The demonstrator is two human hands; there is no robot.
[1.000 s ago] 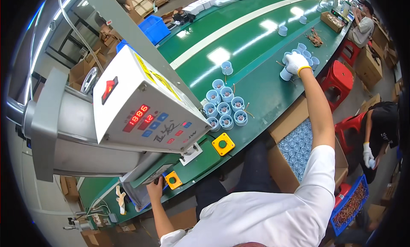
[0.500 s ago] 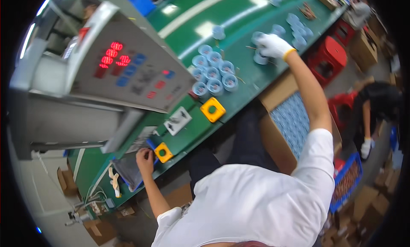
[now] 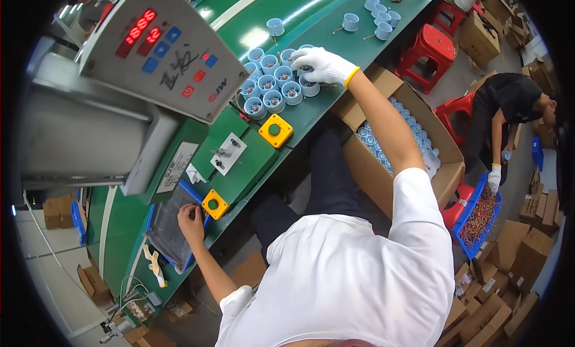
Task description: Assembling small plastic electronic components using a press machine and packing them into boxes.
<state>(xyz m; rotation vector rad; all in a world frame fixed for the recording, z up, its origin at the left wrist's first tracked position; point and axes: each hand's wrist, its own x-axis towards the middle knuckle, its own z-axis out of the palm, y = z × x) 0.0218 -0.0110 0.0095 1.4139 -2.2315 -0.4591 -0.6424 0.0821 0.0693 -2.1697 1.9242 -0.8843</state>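
Observation:
My right hand [image 3: 323, 66], in a white glove with a yellow cuff, is closed on a light blue plastic cup at the right edge of a cluster of similar cups [image 3: 268, 84]. Its fingers partly hide that cup. The cups stand upright on the green bench, with small reddish and metallic parts inside. My left hand [image 3: 191, 222] is bare, with its fingers curled together beside a blue-rimmed tray [image 3: 173, 230]. Something small and dark shows at its fingertips, too small to name. Close by is a yellow box with a green button [image 3: 214, 204].
A grey machine with a red display [image 3: 162, 53] rises at the left. A second yellow button box [image 3: 275, 130] sits by a metal fixture plate [image 3: 228, 153]. At right are an open carton of cups [image 3: 413, 140], red stools [image 3: 426, 54] and a co-worker [image 3: 509, 107] by a blue parts bin [image 3: 477, 218].
My right hand has come left and nearer along the bench, bringing cups from the far group to the cluster. My left hand stays by the tray. The whole view has shifted.

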